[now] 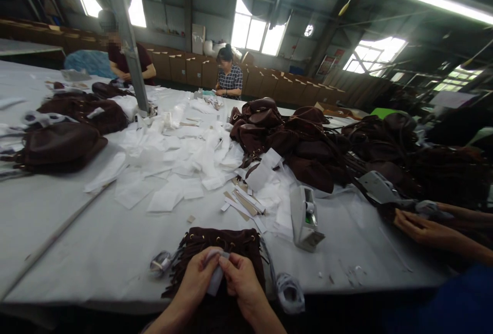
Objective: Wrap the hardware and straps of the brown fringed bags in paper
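Observation:
A dark brown fringed bag with brass eyelets along its top lies at the table's front edge. Over it, my left hand and my right hand meet, fingertips pinched on a small piece of white wrapping paper. Part of the paper hangs down between my hands; whatever it may wrap is hidden. Wrapped coils sit on both sides of the bag: a left coil and a right coil, both in greyish clear wrap.
A tape dispenser stands right of the bag. Beyond lie loose white paper sheets, cardboard strips and piled brown bags. A co-worker's hand works at the right near a second dispenser. A metal post rises at left.

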Demonstrator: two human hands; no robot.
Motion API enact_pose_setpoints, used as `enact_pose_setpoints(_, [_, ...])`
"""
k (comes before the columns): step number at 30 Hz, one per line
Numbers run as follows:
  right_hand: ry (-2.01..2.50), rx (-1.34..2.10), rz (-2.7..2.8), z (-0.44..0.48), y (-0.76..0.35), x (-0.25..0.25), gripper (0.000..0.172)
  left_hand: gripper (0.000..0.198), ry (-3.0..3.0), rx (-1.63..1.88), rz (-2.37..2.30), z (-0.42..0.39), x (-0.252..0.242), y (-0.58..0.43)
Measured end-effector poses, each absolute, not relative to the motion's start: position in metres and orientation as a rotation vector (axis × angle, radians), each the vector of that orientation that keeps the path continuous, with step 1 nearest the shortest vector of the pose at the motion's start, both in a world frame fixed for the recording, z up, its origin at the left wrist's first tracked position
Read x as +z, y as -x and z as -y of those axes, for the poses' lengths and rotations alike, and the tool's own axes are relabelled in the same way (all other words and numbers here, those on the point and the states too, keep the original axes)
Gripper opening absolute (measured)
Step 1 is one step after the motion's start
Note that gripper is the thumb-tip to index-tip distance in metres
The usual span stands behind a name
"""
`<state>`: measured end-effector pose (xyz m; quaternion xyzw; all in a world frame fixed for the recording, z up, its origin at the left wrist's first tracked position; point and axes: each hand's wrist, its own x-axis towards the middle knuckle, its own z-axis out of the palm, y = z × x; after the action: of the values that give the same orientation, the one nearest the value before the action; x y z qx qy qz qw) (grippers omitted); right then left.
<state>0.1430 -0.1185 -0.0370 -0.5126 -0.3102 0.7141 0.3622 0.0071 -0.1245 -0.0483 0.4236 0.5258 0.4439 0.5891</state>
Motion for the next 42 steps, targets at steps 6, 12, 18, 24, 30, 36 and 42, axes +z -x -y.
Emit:
enact_pose_setpoints(6, [1.32,1.736,0.758,0.112,-0.133,-0.044,0.045,0.041,-0.9,1.111,-1.307,0.128,-0.038,-0.007])
enact_pose_setpoints(12, [1.324,1.677,0.81,0.113,-0.132,-0.048,0.049,0.058,-0.622,1.049,-1.159,0.142,-0.043,-0.019])
enact_pose_setpoints(18, [1.441,1.628,0.814,0.109,-0.132,-0.055,0.046,0.061,-0.744,1.198,-1.315,0.149,-0.054,-0.025])
enact_pose_setpoints(24, [1.431,1.654,0.743,0.112,-0.13,-0.05,0.047,0.036,-1.137,1.324,-1.351,0.153,-0.071,-0.022])
enact_pose_setpoints(30, [1.378,1.746,0.562,0.119,-0.129,-0.043,0.05,0.035,-1.543,1.311,-1.118,0.155,-0.073,-0.01])
enact_pose_setpoints(36, [1.235,1.747,0.445,0.123,-0.129,-0.037,0.048,0.034,-1.496,1.176,-1.145,0.154,-0.055,-0.005])
enact_pose_setpoints(42, [1.266,1.69,0.647,0.118,-0.133,-0.043,0.048,0.042,-1.21,1.169,-1.209,0.153,-0.04,-0.014])
